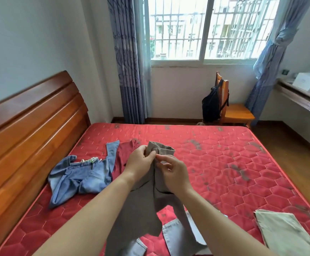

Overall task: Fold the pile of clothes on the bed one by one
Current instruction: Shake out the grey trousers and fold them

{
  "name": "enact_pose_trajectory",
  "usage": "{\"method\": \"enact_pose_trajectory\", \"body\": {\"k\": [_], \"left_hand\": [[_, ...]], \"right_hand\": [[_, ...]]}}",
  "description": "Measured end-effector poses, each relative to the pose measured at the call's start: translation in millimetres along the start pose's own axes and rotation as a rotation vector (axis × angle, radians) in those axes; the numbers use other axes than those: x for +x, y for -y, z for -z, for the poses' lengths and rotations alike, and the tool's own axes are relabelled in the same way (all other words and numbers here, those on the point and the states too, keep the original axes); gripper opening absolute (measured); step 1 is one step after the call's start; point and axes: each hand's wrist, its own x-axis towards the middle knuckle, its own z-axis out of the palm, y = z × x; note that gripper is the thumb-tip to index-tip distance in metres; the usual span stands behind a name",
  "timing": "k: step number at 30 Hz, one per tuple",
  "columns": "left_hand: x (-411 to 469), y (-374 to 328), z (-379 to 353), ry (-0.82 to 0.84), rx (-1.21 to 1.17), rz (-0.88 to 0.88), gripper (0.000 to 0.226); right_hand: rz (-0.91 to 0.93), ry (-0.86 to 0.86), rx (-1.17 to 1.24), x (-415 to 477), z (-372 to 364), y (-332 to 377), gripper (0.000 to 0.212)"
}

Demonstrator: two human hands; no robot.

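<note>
A: What is seen nearest, at the bed's near edge?
B: A pale grey garment (174,235) is laid flat on the red quilted mattress (224,163), partly covered by the hanging legs of the grey-brown trousers (141,200). A folded beige garment (287,235) is set well apart to the right, by the mattress edge

A: And where are the trousers held?
B: They are held up above the middle of the bed, waistband uppermost, with the legs draped down toward the near edge. The waistband is clasped by the left grip (140,163), whose fingers are curled round its left part. Just beside it, a fold of cloth under the waistband is pinched between thumb and forefinger of the right grip (174,172), while its other fingers are loosely curled

A: What is found lying unfolded?
B: Blue jeans (80,178) are spread crumpled to the left, near the wooden headboard (30,126). A dark red garment (124,154) is laid between them and the trousers, partly hidden behind the left grip

A: And farther off?
B: Beyond the bed a wooden chair (237,111) is placed under the barred window (205,28), and a black backpack (211,104) is hung against its back. Blue curtains (128,71) are drawn to either side. At the far right a counter (298,95) is seen, with a white box (305,81) set on it
</note>
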Motion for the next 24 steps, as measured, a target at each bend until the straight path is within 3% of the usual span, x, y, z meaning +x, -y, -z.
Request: {"method": "enact_pose_trajectory", "body": {"k": [3, 8, 13, 17, 20, 24], "left_hand": [[8, -20, 18, -0.001, 0.066, -0.121, 0.009], [45, -103, 80, -0.041, 0.026, -0.399, 0.018], [64, -196, 140, -0.115, 0.012, -0.606, 0.034], [63, -221, 166, -0.187, -0.056, -0.670, 0.026], [55, -218, 170, -0.224, -0.146, -0.651, 0.024], [48, -207, 166, -0.546, -0.131, -0.564, 0.014]], "right_hand": [[0.039, -0.042, 0.041, 12, 17, 14, 0.020], [0.247, -0.280, -0.047, 67, 69, 61, 0.048], [0.353, -0.279, -0.014, 124, 88, 135, 0.059], [0.452, -0.190, 0.148, 144, 88, 182, 0.067], [0.489, -0.197, 0.134, 144, 80, 199, 0.058], [0.556, -0.354, 0.069, 146, 66, 226, 0.050]]}}
